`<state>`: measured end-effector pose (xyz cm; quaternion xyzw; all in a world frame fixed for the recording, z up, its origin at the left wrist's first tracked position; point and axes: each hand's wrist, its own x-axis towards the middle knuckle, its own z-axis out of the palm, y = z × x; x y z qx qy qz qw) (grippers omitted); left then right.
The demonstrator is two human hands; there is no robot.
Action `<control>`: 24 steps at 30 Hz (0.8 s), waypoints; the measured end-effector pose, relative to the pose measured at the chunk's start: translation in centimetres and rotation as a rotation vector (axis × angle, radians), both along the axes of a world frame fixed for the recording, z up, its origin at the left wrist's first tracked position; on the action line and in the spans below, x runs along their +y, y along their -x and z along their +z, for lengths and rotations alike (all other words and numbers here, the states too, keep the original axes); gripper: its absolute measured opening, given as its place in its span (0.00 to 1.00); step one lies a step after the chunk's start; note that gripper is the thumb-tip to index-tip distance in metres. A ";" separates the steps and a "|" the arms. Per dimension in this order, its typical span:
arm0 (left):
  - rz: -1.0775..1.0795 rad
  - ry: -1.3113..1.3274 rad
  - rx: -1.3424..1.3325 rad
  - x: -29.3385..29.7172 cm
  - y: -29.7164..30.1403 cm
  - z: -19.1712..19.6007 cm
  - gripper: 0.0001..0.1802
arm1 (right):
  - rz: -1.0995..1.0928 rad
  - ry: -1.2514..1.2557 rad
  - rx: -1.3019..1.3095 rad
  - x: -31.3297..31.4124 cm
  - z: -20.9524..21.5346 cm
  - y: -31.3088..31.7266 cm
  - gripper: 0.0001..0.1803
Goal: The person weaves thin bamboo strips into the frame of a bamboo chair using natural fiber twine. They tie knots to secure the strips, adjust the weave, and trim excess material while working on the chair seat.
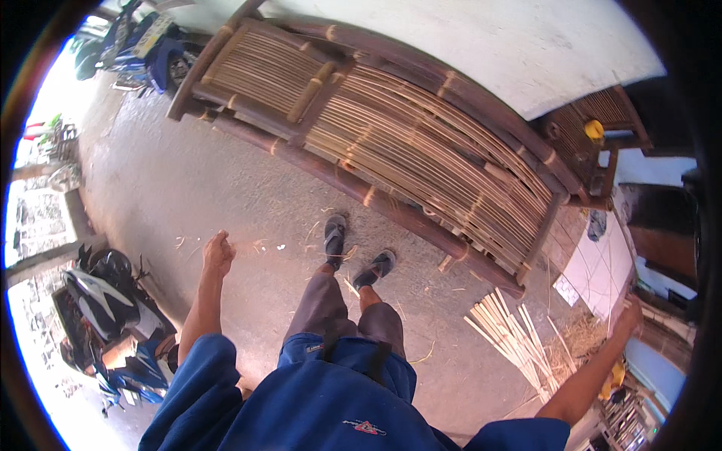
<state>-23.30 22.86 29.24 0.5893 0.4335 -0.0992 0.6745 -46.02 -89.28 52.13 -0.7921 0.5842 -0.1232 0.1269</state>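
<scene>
I stand on a concrete floor in sandals, facing a long bamboo bench point(421, 143) with a slatted seat and dark round poles. My left hand point(218, 252) hangs out to the left over the bare floor, fingers loosely curled, holding nothing. My right hand point(628, 316) reaches far to the right, toward a low tiled ledge point(602, 270); its fingers are partly hidden and I cannot tell whether it grips anything. A bundle of pale split bamboo strips point(508, 327) lies on the floor between my feet and the right hand.
A second bamboo chair point(594, 143) stands at the right by the white wall. Motorbikes are parked at the lower left point(105, 301) and at the top left point(143, 45). Shavings and straw litter the floor near the strips.
</scene>
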 end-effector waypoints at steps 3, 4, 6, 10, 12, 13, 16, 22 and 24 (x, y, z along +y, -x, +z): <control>0.204 -0.216 0.044 3.6 -0.2 -0.2 0.08 | -0.379 -0.274 -0.657 -4.7 1.2 2.9 0.24; 0.257 -0.312 0.021 4.8 -0.2 0.0 0.08 | -0.368 -0.324 -0.624 -5.7 2.0 4.5 0.24; 0.405 -0.528 0.056 6.6 -0.4 0.2 0.07 | -0.256 -0.271 -0.553 -7.6 3.5 5.4 0.23; 0.053 -0.916 0.037 7.2 0.0 0.1 0.16 | 0.163 0.011 -0.283 -3.3 3.5 3.7 0.19; -0.296 -1.247 0.111 5.2 0.1 -0.9 0.20 | 0.332 0.063 -0.119 4.4 0.5 0.7 0.18; -0.408 -1.267 0.110 3.9 0.3 -1.5 0.20 | 0.473 -0.027 -0.152 9.6 -1.9 -1.0 0.17; -0.664 -1.223 0.208 -0.4 0.1 -3.3 0.20 | 0.851 -0.475 -0.094 29.3 -10.1 -5.0 0.15; -0.878 -1.381 0.240 -11.0 1.9 -3.3 0.30 | 1.186 -0.593 0.199 59.9 -15.2 -8.2 0.13; -1.036 -1.179 0.054 -16.4 2.3 -2.1 0.34 | 1.200 -0.671 0.255 63.7 -15.0 -9.4 0.19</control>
